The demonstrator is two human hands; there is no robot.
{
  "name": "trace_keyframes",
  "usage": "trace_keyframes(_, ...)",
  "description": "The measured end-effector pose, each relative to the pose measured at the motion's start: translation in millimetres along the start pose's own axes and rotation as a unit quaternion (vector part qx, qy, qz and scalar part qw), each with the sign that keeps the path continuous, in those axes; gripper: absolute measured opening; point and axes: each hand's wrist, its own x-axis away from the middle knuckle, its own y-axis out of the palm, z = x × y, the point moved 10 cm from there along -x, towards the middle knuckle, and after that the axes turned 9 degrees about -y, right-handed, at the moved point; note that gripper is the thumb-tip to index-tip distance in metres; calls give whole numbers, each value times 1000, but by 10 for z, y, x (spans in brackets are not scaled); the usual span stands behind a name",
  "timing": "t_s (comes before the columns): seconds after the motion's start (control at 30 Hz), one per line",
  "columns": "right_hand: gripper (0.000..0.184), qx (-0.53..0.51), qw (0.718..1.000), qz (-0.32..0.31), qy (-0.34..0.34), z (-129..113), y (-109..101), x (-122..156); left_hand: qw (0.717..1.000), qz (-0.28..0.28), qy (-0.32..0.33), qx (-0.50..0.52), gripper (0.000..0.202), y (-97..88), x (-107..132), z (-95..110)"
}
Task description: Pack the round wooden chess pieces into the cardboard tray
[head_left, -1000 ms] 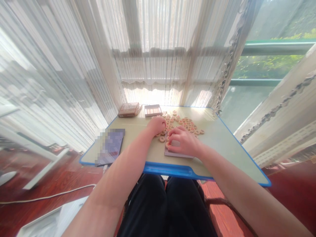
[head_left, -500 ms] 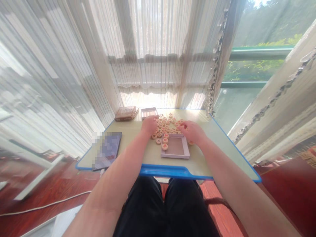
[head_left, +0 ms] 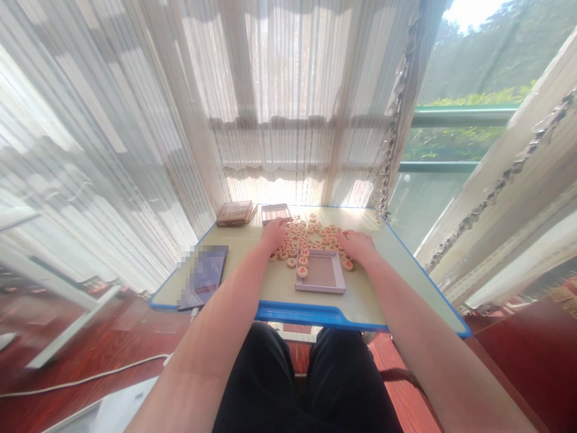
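Many round wooden xiangqi pieces [head_left: 318, 243] with red and dark characters lie spread on the table. My left hand [head_left: 273, 234] rests at the left edge of this spread, fingers stretched forward against the pieces and partly hidden behind the hand. On the opposite side, my right hand [head_left: 359, 245] touches the outer pieces with its fingers apart. Between my forearms sits a shallow pale box tray [head_left: 325, 273]. Along its left side stands a short column of pieces, with a red-marked piece [head_left: 302, 272] nearest me. Another loose piece [head_left: 347, 264] lies below my right hand.
A second shallow tray [head_left: 276, 211] stands at the back, beside a brown box [head_left: 235, 213]. At left lies a dark tablet [head_left: 205, 276], partly pixelated, with a cable. The pale table [head_left: 252, 287] has a blue rim; sheer curtains [head_left: 293, 144] hang behind it.
My right hand has shifted a little outward to the right, uncovering the loose piece beneath it. My left hand stays at the pile's left edge. The camera view has tilted slightly.
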Motion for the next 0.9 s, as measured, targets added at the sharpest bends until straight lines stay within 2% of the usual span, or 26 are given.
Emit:
trace_keyframes(0.1, 64, 2, 998, -23, 55, 117, 45, -3, 999, -32, -12, 0, 30, 29, -6, -39)
trace_keyframes(0.17, 61, 2, 998, -23, 51, 88, 28, -4, 999, -37, -8, -9, 32, 7, 2, -32)
trace_keyframes(0.27, 56, -6, 1000, -15, 26, -7, -22, 8, 999, -17, 6, -43, 36, -87, 28, 13)
trace_keyframes(0.4, 51, -26, 1000, 2, 17, -90, -108, 46, 985, 19, 39, -167, 37, -144, 105, 135)
trace_keyframes(0.5, 49, -35, 999, 1, 34, -72, -127, 65, 968, 37, 120, -218, 36, -52, 215, 347)
trace_keyframes(0.57, 50, -33, 998, 1, 44, -35, -125, 62, 958, 10, 189, -217, 37, 98, 306, 494)
trace_keyframes(0.63, 51, -29, 998, 0, 48, 0, -109, 48, 947, -27, 214, -237, 35, 243, 356, 544)
trace_keyframes(0.7, 52, -25, 999, -2, 49, 26, -89, 32, 943, -35, 204, -260, 35, 283, 360, 533)
trace_keyframes(0.9, 55, -14, 999, -6, 48, 30, -77, 16, 948, 3, 150, -282, 38, 141, 337, 444)
